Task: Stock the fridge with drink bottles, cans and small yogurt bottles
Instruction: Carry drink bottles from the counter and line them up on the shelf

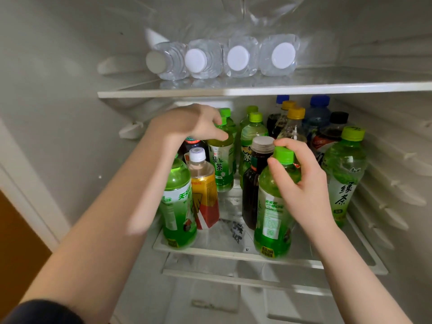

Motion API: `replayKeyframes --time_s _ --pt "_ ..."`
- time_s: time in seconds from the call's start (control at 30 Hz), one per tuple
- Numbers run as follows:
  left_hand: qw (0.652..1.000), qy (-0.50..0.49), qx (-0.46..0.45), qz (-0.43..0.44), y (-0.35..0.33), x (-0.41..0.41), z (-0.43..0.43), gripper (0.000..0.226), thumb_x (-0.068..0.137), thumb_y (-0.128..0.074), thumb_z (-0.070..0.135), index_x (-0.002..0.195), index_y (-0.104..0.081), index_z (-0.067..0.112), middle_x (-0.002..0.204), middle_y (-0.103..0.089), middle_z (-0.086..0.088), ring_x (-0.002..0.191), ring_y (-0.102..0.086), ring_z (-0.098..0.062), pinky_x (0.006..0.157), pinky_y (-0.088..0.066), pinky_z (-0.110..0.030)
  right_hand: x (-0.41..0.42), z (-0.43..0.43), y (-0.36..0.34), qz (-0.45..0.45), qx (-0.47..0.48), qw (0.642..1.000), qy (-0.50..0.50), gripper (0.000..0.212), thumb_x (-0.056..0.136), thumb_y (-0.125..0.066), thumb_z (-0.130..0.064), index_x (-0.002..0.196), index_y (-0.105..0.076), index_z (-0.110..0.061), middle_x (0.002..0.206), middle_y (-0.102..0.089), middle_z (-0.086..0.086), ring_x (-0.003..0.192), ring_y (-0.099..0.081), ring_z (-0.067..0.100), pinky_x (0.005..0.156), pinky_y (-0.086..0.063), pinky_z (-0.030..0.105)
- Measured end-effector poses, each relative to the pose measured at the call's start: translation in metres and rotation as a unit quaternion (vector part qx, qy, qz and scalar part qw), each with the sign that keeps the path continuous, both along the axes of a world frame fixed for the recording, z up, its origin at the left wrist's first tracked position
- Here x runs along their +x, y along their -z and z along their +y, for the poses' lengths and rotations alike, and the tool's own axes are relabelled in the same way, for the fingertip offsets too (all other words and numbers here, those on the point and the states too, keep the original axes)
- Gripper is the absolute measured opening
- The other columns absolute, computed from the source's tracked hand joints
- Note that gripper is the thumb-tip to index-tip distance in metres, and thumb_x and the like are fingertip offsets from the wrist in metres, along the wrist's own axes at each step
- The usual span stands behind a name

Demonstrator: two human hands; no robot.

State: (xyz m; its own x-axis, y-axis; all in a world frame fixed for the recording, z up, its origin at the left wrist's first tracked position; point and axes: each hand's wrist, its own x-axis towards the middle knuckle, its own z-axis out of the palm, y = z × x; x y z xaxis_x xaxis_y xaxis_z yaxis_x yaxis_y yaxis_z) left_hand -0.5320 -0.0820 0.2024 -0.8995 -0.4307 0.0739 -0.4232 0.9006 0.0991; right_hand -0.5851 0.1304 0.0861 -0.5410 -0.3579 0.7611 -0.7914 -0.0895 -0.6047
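The right hand [301,183] grips a bright green bottle [273,220] just under its cap, at the front rim of the middle shelf [339,265] and close against a dark bottle [254,174]. The left hand [194,122] curls round the neck of a green tea bottle [222,167] further back. Set the front bottle flat on its base before letting go (the rim is very near). Then slide it inward, probably along the bare lane between the 2 clusters.
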Motion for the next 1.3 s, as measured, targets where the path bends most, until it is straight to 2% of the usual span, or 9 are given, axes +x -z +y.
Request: replayKeyframes --time_s 0.2,0.4,0.5,0.7,0.83,0.97,1.1,1.2,1.3 --pt "0.995 -0.008 -0.028 -0.100 0.018 0.046 0.011 0.062 0.065 -0.077 0.046 0.122 -0.056 0.034 0.107 -0.051 0.008 0.100 -0.056 -0.019 0.088 -0.051 -0.034 -0.001 0.000 0.001 0.010 0.005 1.000 0.006 0.025 0.091 -0.059 -0.017 0.116 -0.056 -0.020 0.109 -0.052 -0.029 0.104 -0.048 -0.016 0.088 -0.033 0.001" --pt "0.997 0.058 -0.048 0.020 0.025 0.049 0.019 0.033 0.073 -0.076 0.038 0.104 -0.067 0.033 0.094 -0.061 0.009 0.090 -0.060 -0.014 0.074 -0.049 -0.029 0.000 0.004 0.000 0.002 0.014 1.000 0.013 0.026 0.091 -0.057 -0.022 0.117 -0.055 -0.024 0.109 -0.054 -0.028 0.103 -0.051 -0.009 0.089 -0.039 0.008" --pt "0.995 0.079 -0.043 0.041 0.027 0.051 0.027 0.031 0.075 -0.074 0.043 0.104 -0.068 0.036 0.096 -0.066 0.013 0.086 -0.060 -0.010 0.069 -0.046 -0.023 0.001 0.004 -0.001 0.000 0.016 1.000 0.016 0.026 0.091 -0.057 -0.023 0.117 -0.055 -0.024 0.108 -0.054 -0.028 0.102 -0.052 -0.007 0.088 -0.040 0.011" --pt "0.991 0.124 0.014 0.056 0.030 0.056 0.047 0.029 0.075 -0.075 0.041 0.103 -0.069 0.034 0.097 -0.070 0.012 0.088 -0.063 -0.005 0.082 -0.053 -0.032 0.000 0.004 -0.002 0.006 0.018 1.000 0.017 0.026 0.091 -0.057 -0.022 0.117 -0.055 -0.022 0.109 -0.054 -0.028 0.104 -0.052 -0.006 0.090 -0.040 0.015" --pt "0.987 0.150 -0.009 0.066 0.033 0.054 0.056 0.027 0.075 -0.072 0.045 0.100 -0.067 0.036 0.097 -0.069 0.013 0.080 -0.058 -0.001 0.069 -0.048 -0.021 -0.001 0.004 -0.002 0.014 0.024 0.999 0.020 0.026 0.091 -0.057 -0.022 0.118 -0.055 -0.022 0.109 -0.052 -0.030 0.104 -0.050 -0.010 0.089 -0.036 0.006" --pt "0.985 0.157 -0.029 0.072 0.038 0.054 0.055 0.038 0.079 -0.066 0.049 0.114 -0.063 0.036 0.110 -0.067 0.011 0.084 -0.058 -0.003 0.073 -0.048 -0.028 -0.001 0.004 -0.001 0.014 0.021 1.000 0.017 0.026 0.092 -0.057 -0.021 0.118 -0.055 -0.021 0.109 -0.052 -0.030 0.104 -0.048 -0.016 0.086 -0.033 0.000" --pt "0.964 0.152 -0.051 0.212 0.044 0.070 0.049 0.047 0.080 -0.063 0.050 0.124 -0.058 0.034 0.110 -0.065 0.015 0.100 -0.060 -0.009 0.089 -0.046 -0.031 -0.001 0.003 0.000 0.014 0.018 1.000 0.013 0.026 0.091 -0.057 -0.020 0.117 -0.055 -0.021 0.105 -0.052 -0.031 0.099 -0.049 -0.016 0.083 -0.034 0.000" --pt "0.917 0.130 -0.046 0.374 0.052 0.089 0.036 0.043 0.081 -0.063 0.025 0.123 -0.060 0.018 0.115 -0.065 0.002 0.108 -0.058 -0.017 0.094 -0.043 -0.031 -0.001 0.003 0.001 0.011 0.014 1.000 0.013 0.026 0.092 -0.057 -0.020 0.117 -0.055 -0.022 0.102 -0.053 -0.030 0.096 -0.050 -0.015 0.081 -0.035 0.001" --pt "0.920 0.075 0.068 0.379 0.070 0.099 0.027 0.055 0.071 -0.059 0.011 0.126 -0.054 0.018 0.125 -0.051 0.005 0.115 -0.045 -0.008 0.093 -0.033 -0.014 -0.001 0.002 0.001 0.007 0.015 1.000 0.011 0.025 0.092 -0.057 -0.020 0.117 -0.054 -0.024 0.104 -0.053 -0.030 0.099 -0.049 -0.012 0.084 -0.036 0.003"
